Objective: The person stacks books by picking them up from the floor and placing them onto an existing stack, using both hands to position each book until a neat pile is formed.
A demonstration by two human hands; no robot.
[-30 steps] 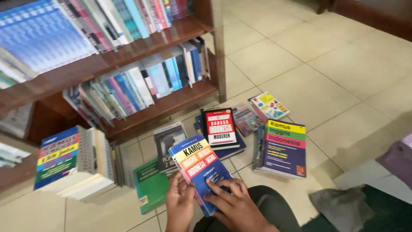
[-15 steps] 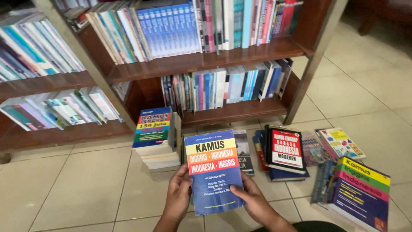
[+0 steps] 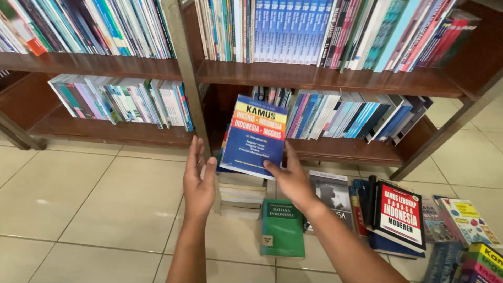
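My right hand [image 3: 291, 180] grips the lower right edge of a blue paperback dictionary [image 3: 253, 135] with a yellow and red title band, holding it up in front of the bottom shelf of a wooden bookcase [image 3: 335, 79]. My left hand [image 3: 198, 180] is free, fingers spread, just left of the book and not touching it. Directly below the held book a stack of thick books [image 3: 241, 194] stands on the tiled floor.
A green paperback [image 3: 283, 228] lies flat on the floor by my right forearm. More books lie to the right: a grey one [image 3: 331, 196], a black and red one [image 3: 400, 214], colourful ones [image 3: 468, 221]. An upright post [image 3: 186, 73] divides the packed shelves.
The blue dictionary has risen from near my lap toward the bottom shelf. My left hand has let go of it and opened; only my right hand holds it. My view has swung left.
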